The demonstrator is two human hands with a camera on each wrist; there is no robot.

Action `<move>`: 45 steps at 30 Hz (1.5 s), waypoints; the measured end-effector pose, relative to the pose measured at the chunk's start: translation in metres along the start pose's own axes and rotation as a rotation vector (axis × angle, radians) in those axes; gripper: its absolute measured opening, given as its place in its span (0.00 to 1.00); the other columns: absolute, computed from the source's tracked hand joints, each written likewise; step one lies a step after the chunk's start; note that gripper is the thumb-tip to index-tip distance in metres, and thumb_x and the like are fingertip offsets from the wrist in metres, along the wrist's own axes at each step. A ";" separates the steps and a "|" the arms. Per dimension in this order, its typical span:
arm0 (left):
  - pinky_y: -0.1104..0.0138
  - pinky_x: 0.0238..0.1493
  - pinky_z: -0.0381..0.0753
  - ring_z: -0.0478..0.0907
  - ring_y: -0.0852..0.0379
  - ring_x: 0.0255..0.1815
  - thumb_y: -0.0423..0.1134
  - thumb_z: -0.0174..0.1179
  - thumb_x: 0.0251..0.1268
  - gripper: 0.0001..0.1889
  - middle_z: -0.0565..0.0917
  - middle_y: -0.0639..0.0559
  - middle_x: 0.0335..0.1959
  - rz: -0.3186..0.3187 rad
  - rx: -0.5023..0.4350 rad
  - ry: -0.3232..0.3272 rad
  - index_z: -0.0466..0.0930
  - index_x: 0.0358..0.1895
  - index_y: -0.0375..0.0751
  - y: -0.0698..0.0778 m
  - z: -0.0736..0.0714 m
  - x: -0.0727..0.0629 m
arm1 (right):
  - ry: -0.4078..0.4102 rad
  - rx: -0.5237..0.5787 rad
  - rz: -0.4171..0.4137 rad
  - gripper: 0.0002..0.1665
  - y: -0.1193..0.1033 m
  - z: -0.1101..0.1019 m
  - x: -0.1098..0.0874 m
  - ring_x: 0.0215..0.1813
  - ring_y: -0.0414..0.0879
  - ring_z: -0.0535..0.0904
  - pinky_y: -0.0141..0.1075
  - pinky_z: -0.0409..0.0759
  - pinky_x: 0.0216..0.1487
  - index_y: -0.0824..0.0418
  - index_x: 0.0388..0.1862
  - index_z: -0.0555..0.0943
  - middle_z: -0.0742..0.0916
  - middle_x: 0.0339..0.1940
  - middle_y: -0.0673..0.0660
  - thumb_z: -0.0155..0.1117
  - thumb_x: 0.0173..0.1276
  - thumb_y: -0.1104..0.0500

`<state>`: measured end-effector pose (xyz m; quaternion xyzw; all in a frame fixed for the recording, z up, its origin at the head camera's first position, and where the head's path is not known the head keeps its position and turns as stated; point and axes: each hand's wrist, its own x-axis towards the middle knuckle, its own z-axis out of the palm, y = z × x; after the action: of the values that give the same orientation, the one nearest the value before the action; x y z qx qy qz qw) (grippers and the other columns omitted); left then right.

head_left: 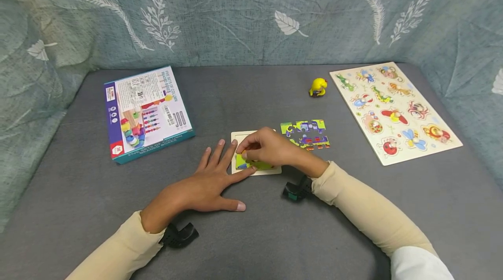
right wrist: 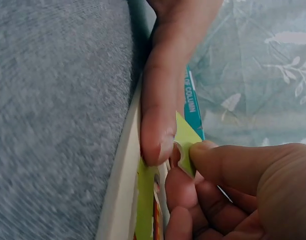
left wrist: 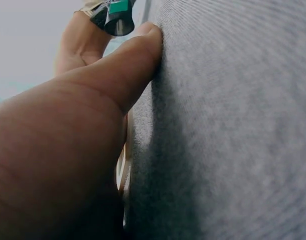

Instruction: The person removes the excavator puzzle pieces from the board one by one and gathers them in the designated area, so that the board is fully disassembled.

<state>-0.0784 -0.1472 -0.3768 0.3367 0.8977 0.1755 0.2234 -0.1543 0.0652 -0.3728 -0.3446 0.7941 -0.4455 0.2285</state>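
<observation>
A small wooden puzzle tray (head_left: 277, 171) lies on the grey table with green-patterned pieces inside. My right hand (head_left: 271, 146) is over it, pinching a green puzzle piece (right wrist: 187, 131) between thumb and fingers. In the right wrist view the piece stands tilted up above the tray's pale rim (right wrist: 119, 185). My left hand (head_left: 208, 184) lies spread at the tray's left side, its index fingertip at the lower rim. The left wrist view shows the left thumb (left wrist: 135, 55) against the cloth. My right hand hides part of the tray.
Loose purple and green puzzle pieces (head_left: 310, 127) lie just right of the tray. A bead-set box (head_left: 149, 114) is at the left. Behind stands a small yellow toy (head_left: 318, 87), and a wooden insect puzzle board (head_left: 397, 114) lies at the right. A curtain closes the back.
</observation>
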 end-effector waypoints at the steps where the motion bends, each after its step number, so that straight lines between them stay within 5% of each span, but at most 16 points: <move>1: 0.39 0.66 0.23 0.14 0.40 0.73 0.72 0.54 0.59 0.43 0.22 0.42 0.77 -0.002 0.003 -0.001 0.55 0.76 0.64 0.000 0.000 0.000 | 0.006 0.007 0.004 0.09 0.000 -0.001 0.000 0.28 0.38 0.76 0.31 0.74 0.30 0.66 0.43 0.86 0.87 0.33 0.52 0.62 0.68 0.69; 11: 0.39 0.66 0.23 0.13 0.40 0.73 0.71 0.55 0.59 0.43 0.24 0.41 0.77 -0.003 -0.012 -0.004 0.55 0.76 0.65 -0.001 -0.001 -0.002 | 0.004 0.093 -0.058 0.15 0.003 -0.005 0.001 0.13 0.40 0.62 0.32 0.64 0.20 0.68 0.54 0.82 0.78 0.17 0.52 0.56 0.72 0.68; 18: 0.39 0.66 0.22 0.14 0.40 0.73 0.70 0.57 0.59 0.43 0.23 0.42 0.77 0.007 -0.033 0.000 0.54 0.77 0.64 0.000 -0.001 -0.002 | 0.073 0.115 0.006 0.14 0.005 -0.009 -0.004 0.24 0.43 0.74 0.33 0.72 0.28 0.68 0.51 0.84 0.88 0.32 0.53 0.58 0.70 0.69; 22: 0.39 0.66 0.22 0.14 0.41 0.73 0.70 0.56 0.59 0.43 0.24 0.42 0.77 0.003 -0.030 0.000 0.54 0.77 0.65 0.000 -0.001 -0.002 | 0.080 0.119 0.032 0.12 0.006 -0.011 -0.006 0.28 0.43 0.77 0.33 0.73 0.30 0.69 0.47 0.85 0.88 0.30 0.53 0.58 0.69 0.70; 45: 0.40 0.67 0.23 0.14 0.41 0.73 0.72 0.56 0.57 0.45 0.22 0.43 0.77 -0.023 0.000 -0.003 0.52 0.77 0.66 0.001 0.001 0.000 | 0.090 0.121 0.044 0.13 0.016 -0.052 -0.051 0.22 0.41 0.66 0.33 0.65 0.25 0.71 0.49 0.83 0.82 0.26 0.55 0.56 0.70 0.69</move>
<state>-0.0774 -0.1458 -0.3775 0.3268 0.9011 0.1723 0.2269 -0.1606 0.1380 -0.3580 -0.2922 0.7827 -0.5023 0.2229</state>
